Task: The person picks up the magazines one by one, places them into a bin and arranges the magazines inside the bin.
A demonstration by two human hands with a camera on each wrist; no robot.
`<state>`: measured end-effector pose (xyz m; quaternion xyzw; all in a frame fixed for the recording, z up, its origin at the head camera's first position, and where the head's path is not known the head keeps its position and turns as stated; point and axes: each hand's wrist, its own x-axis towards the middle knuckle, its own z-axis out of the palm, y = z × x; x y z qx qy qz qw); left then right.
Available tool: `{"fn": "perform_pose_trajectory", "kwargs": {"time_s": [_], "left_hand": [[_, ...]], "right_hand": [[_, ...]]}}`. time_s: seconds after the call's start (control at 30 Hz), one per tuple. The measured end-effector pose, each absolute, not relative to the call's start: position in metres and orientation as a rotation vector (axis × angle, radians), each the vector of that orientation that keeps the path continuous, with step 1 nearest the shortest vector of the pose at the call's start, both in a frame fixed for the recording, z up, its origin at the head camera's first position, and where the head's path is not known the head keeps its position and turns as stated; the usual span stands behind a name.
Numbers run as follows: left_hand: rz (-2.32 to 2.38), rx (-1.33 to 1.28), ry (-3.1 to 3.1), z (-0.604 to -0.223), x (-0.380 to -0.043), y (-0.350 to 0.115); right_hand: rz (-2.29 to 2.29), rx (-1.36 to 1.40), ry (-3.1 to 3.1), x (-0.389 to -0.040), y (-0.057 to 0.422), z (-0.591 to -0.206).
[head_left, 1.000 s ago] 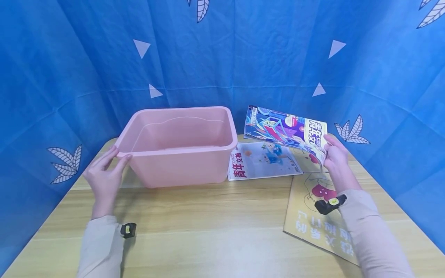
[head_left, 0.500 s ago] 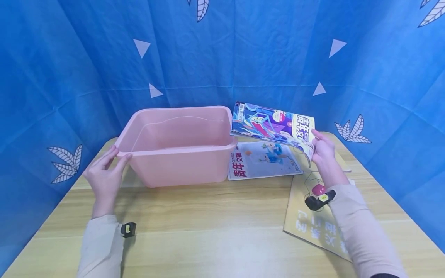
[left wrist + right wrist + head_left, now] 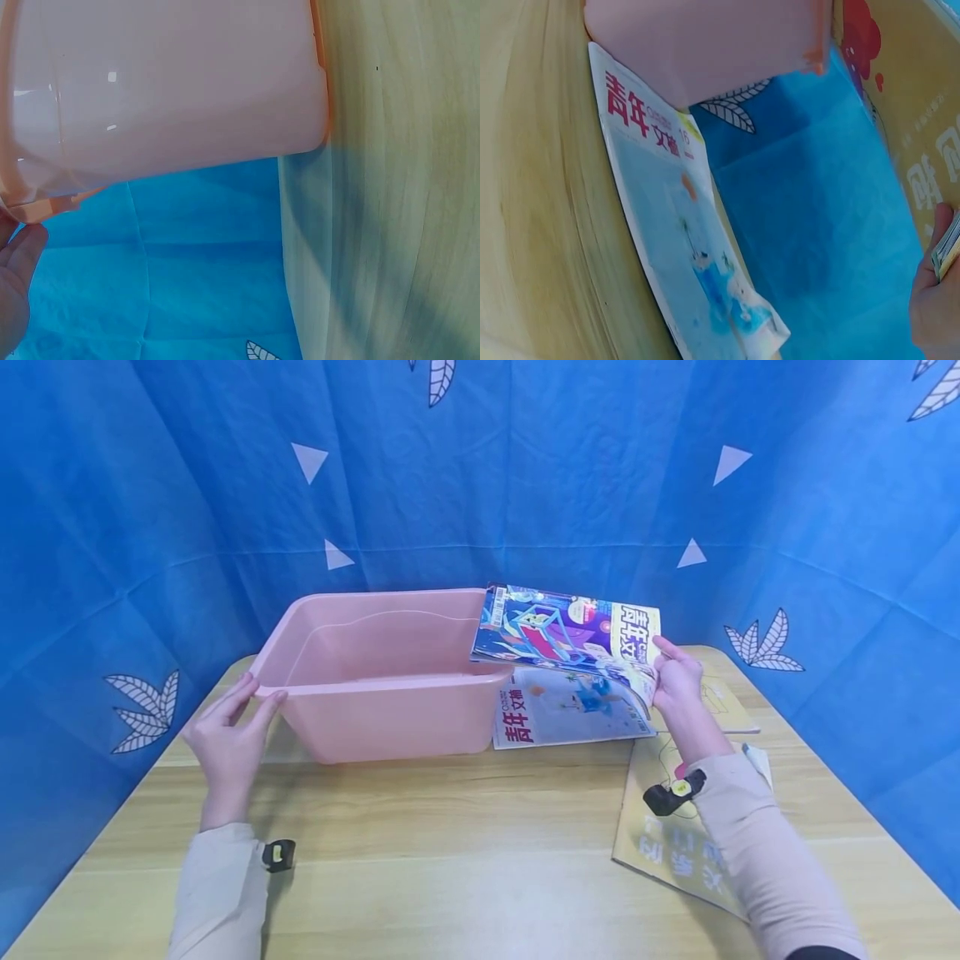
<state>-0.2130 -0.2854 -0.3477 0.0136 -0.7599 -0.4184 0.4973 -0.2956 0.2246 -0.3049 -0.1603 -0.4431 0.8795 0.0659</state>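
Observation:
My left hand (image 3: 227, 743) holds the near left corner of a pink plastic bin (image 3: 401, 722), thumb on the front rim and fingers at the left. The left wrist view shows those fingertips against the rim corner. My right hand (image 3: 678, 687) grips the right end of a colourful purple-blue magazine (image 3: 543, 625). That magazine is tilted, and its left end overlaps the bin's right rim. In the right wrist view a yellow underside (image 3: 907, 97) with white lettering faces the camera; whether it is a second booklet I cannot tell. Beneath it lies a pale blue magazine (image 3: 562, 714) on the table.
A yellow booklet (image 3: 652, 835) lies at the right, partly under my right forearm. Another yellow booklet (image 3: 731, 710) lies behind my right wrist. The wooden table (image 3: 450, 860) meets a blue curtain (image 3: 510, 468) at the back and sides.
My right hand has carried the colourful magazine leftward, from above the table to over the bin's right rim. The left hand and the bin have stayed in place.

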Motion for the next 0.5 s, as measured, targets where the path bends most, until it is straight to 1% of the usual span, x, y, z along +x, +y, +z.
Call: {"fn": "perform_pose_trajectory", "kwargs": {"time_s": [0.1,0.13,0.5], "left_hand": [[-1.012,0.021,-1.83,-0.348,-0.213,-0.285],[-1.023,0.052,-1.855,-0.335,-0.202,-0.274],[-1.071,0.004,-1.814,-0.339,-0.204,-0.278]], "right_hand": [[2.627,-0.488,-1.372,-0.296,0.219,-0.304],[2.63,-0.483,-1.374,-0.296,0.217,-0.304],[2.559,-0.449,-1.49,-0.303,0.19,-0.298]]}}
